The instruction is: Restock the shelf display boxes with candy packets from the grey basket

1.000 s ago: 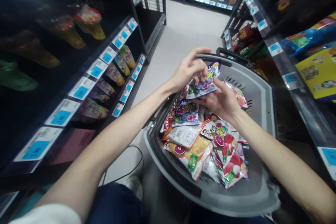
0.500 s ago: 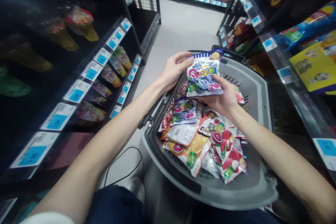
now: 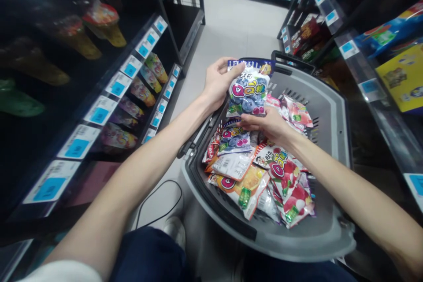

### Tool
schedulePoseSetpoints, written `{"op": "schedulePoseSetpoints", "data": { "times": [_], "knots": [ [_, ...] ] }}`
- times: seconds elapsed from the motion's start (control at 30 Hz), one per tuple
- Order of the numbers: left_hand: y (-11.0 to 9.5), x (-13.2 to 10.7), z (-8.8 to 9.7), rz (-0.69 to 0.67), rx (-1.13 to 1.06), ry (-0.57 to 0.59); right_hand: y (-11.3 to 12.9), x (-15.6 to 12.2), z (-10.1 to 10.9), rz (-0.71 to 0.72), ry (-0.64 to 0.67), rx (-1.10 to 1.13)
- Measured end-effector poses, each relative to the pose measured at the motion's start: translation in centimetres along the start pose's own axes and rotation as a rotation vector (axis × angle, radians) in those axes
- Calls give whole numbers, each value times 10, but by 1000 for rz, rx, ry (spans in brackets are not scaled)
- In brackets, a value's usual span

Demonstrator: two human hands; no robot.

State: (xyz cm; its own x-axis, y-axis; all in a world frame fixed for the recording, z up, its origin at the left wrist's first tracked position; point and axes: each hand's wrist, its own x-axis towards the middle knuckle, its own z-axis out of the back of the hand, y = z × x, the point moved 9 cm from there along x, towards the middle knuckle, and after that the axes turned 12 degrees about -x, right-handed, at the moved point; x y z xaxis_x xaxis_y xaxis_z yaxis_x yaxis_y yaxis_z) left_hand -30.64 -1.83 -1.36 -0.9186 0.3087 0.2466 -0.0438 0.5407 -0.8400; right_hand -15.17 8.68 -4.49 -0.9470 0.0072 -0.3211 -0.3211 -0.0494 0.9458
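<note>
Above a grey shopping basket I hold a blue candy bag with blueberries printed on it, upright and facing me. My left hand grips its top left corner. My right hand pinches its bottom edge from below. In the basket lie several more candy bags: a second blue one, red lychee ones, an orange one and a pink one.
Dark store shelves with blue price tags and hanging snack bags run along the left. More shelves with boxes stand on the right. A pale floor aisle leads ahead. A black cable lies on the floor.
The blue bag was lifted out of the basket and turned upright to face me. My left hand shifted to its top corner and my right hand to its bottom edge.
</note>
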Motion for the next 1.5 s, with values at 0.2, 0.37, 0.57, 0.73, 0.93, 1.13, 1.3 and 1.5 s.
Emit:
{"op": "schedulePoseSetpoints", "data": {
  "times": [0.2, 0.37, 0.57, 0.73, 0.93, 1.13, 1.3, 1.5],
  "knots": [
    [-3, 0, 1, 11, -61, -5, -1, 0, 4, -65, -80, 17],
    [-4, 0, 6, 17, -120, -48, 4, -1, 2, -90, -88, -15],
    [-12, -6, 6, -10, -160, -132, 5, 0, 0, -125, -30, -28],
    [-21, -14, 4, 11, -225, -222, 7, 2, -1, -104, 25, 10],
    [-24, -19, 0, 27, -204, -227, 5, 2, -2, -107, 25, 4],
    [-18, -11, 5, -10, -174, -155, 6, 0, -2, -85, 31, 9],
    [-10, -5, 8, -13, -38, -96, 5, 0, -2, -91, 10, -29],
    [-13, -3, 4, 17, -121, -61, 39, -15, 16, 265, -242, -418]
  ]
}}
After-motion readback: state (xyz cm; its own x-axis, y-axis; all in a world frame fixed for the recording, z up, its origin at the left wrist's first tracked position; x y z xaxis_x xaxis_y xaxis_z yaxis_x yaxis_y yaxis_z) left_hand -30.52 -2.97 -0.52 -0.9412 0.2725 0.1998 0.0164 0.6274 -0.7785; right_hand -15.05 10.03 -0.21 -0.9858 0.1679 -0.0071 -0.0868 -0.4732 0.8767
